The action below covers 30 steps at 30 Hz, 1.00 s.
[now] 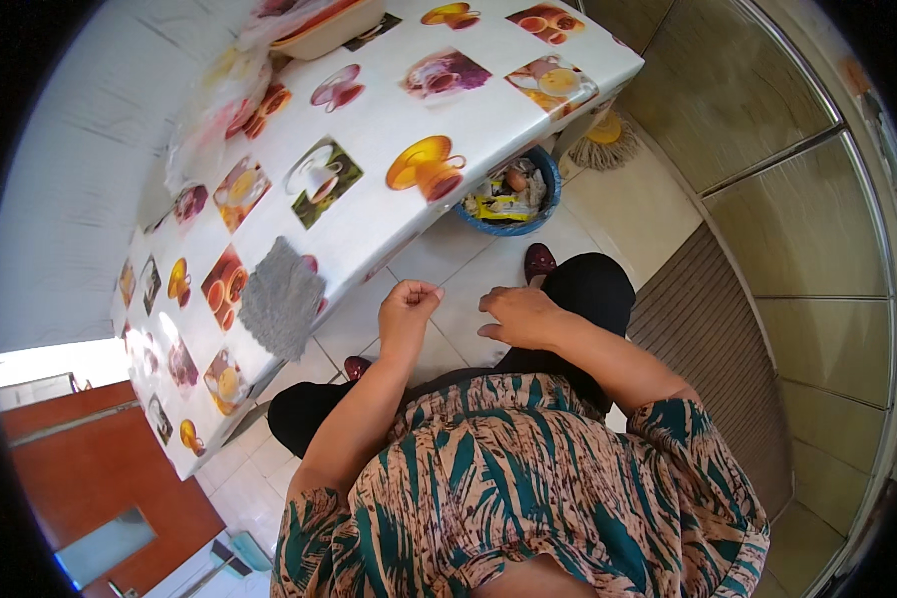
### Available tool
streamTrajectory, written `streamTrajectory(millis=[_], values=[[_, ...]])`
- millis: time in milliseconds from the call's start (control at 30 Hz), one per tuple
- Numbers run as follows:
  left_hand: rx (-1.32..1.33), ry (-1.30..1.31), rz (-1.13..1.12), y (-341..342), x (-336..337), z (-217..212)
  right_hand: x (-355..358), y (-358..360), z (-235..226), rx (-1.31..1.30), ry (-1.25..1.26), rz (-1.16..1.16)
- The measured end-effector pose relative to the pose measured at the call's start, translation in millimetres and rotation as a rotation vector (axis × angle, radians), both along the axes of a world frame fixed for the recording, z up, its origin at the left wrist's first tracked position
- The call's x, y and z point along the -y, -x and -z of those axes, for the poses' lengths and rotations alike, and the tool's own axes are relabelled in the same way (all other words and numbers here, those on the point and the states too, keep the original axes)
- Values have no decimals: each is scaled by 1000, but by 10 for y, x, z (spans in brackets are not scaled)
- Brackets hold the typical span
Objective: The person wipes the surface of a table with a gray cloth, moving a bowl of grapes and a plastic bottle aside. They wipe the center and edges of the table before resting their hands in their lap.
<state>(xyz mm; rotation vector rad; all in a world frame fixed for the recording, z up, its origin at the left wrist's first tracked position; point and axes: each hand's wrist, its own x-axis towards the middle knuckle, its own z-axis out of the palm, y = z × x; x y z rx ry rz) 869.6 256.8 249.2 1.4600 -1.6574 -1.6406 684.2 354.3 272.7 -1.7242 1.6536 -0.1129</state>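
Over the floor, just off the table's near edge, I hold both hands apart in front of me. My left hand (407, 317) is closed, with thumb and fingertips pressed together. Whatever it may pinch is too small to make out. My right hand (520, 316) has its thumb and fingers apart, pointing toward the left, and holds nothing I can see. The nearest thing on the table (369, 224) is a crumpled grey cloth (283, 297), lying left of my left hand by the edge. Neither hand touches the cloth or the table.
A plastic cover printed with cups lies over the table. A clear plastic bag (219, 120) and a pale basin (331, 27) stand toward its far side. Below the edge is a blue bin (511, 230) with rubbish, beside a mop head (606, 149). A brown ribbed mat (713, 349) lies right.
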Motion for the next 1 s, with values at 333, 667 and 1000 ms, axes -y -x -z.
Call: streamTrajectory(millis=[333,667,1000], values=[[311,164,75,983,602,929,573,174,518,-33,-337,-301],[812,380,227,1869,943,1866,545,-8,590,242,-266,-332],[1263,653,362,2129,1020,2393,518,15,750,303,-273,-119]])
